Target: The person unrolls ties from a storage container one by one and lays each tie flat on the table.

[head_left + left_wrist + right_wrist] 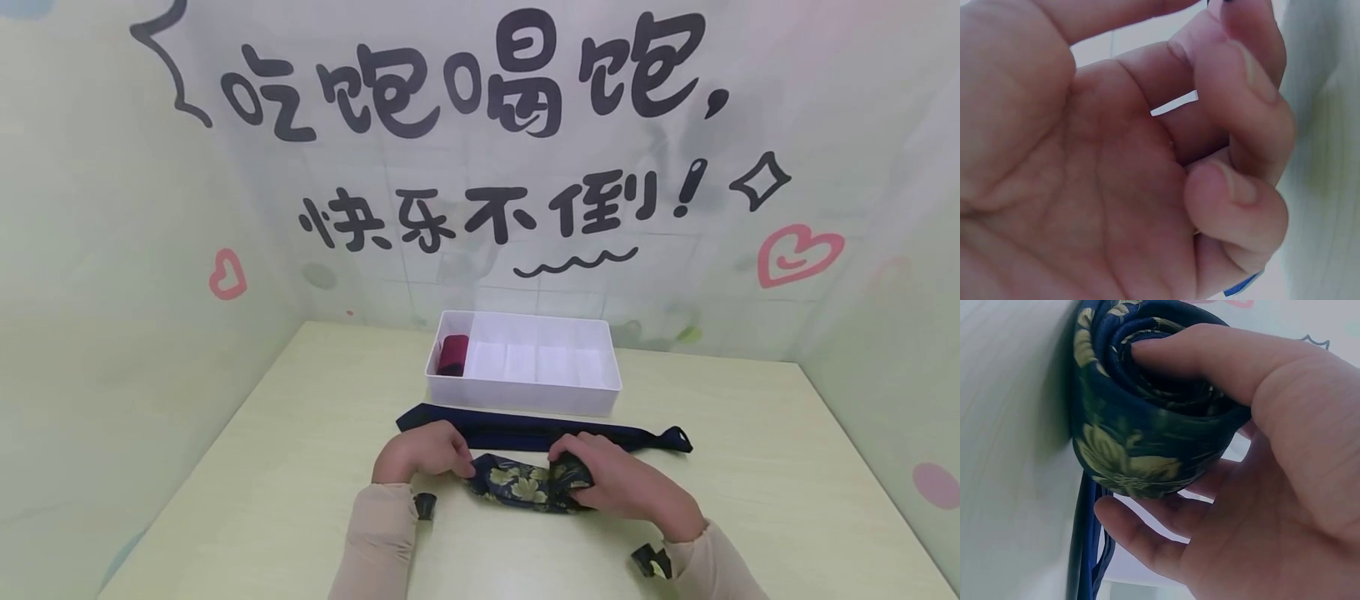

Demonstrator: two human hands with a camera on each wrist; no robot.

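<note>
A dark blue necktie with yellow flowers (519, 485) lies partly rolled on the table, its flat end toward the left. My right hand (618, 482) holds the rolled part; in the right wrist view the thumb (1172, 355) sits inside the coil (1141, 447) and the fingers are around its outside. At the tie's left end my left hand (431, 450) pinches the fabric between thumb and fingertips. In the left wrist view the left hand (1129, 169) shows curled fingers, and the pinched fabric is almost wholly out of frame.
A plain navy necktie (517, 429) lies stretched out just beyond both hands. Behind it stands a white divided box (525, 396), with a rolled dark red tie (453, 355) in its leftmost compartment. A printed curtain (465, 167) hangs around the table (247, 483).
</note>
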